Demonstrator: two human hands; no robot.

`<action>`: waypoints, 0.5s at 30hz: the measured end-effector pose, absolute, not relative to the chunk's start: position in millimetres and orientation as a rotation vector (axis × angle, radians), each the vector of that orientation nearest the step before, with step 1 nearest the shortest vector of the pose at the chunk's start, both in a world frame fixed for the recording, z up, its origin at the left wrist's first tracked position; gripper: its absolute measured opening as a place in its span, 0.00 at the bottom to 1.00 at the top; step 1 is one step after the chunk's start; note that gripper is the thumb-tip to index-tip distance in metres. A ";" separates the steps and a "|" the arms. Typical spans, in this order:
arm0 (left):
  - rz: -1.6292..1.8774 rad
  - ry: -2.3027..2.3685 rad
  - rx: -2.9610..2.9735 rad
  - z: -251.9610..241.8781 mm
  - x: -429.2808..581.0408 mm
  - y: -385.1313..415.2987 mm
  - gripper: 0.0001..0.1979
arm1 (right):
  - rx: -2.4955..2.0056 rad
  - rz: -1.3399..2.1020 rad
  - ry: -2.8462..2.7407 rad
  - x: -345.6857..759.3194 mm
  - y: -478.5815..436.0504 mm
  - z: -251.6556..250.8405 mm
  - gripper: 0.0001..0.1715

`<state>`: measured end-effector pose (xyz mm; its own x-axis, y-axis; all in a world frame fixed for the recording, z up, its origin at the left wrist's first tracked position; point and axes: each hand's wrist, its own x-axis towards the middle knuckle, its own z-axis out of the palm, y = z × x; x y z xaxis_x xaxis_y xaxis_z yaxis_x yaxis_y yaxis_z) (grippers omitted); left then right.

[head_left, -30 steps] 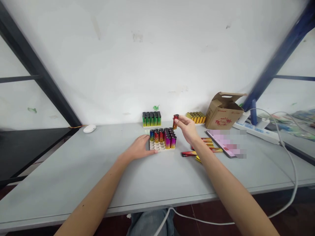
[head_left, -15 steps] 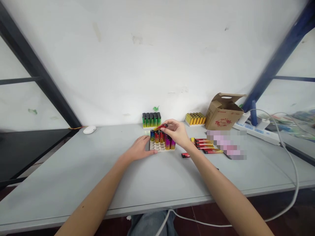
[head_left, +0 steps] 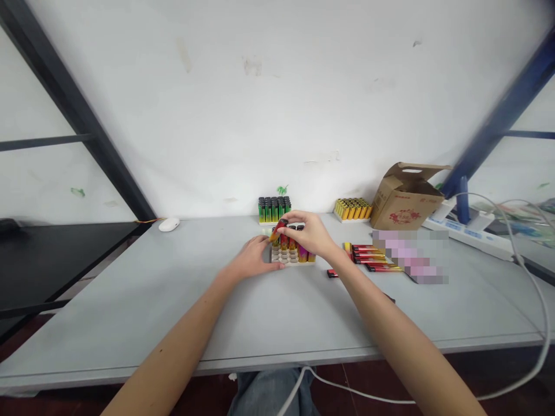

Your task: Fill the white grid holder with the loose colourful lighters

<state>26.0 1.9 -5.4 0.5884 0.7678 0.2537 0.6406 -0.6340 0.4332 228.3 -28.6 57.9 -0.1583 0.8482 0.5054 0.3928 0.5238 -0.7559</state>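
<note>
Between the finger and thumb of my right hand [head_left: 313,234] is a red-and-yellow lighter [head_left: 278,229], tilted with its black top up. It hangs over the back left of a white tray [head_left: 281,257] with round holes. My left hand [head_left: 250,259] grips the tray's left side, thumb along the front corner. Red-gold lighters [head_left: 284,241] stand upright in the back of the tray, and purple ones [head_left: 302,254] on its right; the front left holes are bare. Several red-and-gold lighters [head_left: 368,254] lie flat to the right of my right forearm.
By the wall stand a block of green lighters [head_left: 274,211] and a tray of yellow ones [head_left: 353,209]. An open cardboard box [head_left: 403,208], a white power strip [head_left: 472,236] and a pixelated pink item [head_left: 407,257] are at right. A white rounded case [head_left: 169,225] sits back left.
My right hand has brought the lighter left and tipped it steeper over the tray's back left. My left hand stays at the tray. The whole view has shifted slightly.
</note>
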 end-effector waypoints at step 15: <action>0.616 1.168 2.513 -1.9 27.2 -0.2 0.32 | -1.379 -0.201 -2.278 211.3 -16.3 58.4 0.13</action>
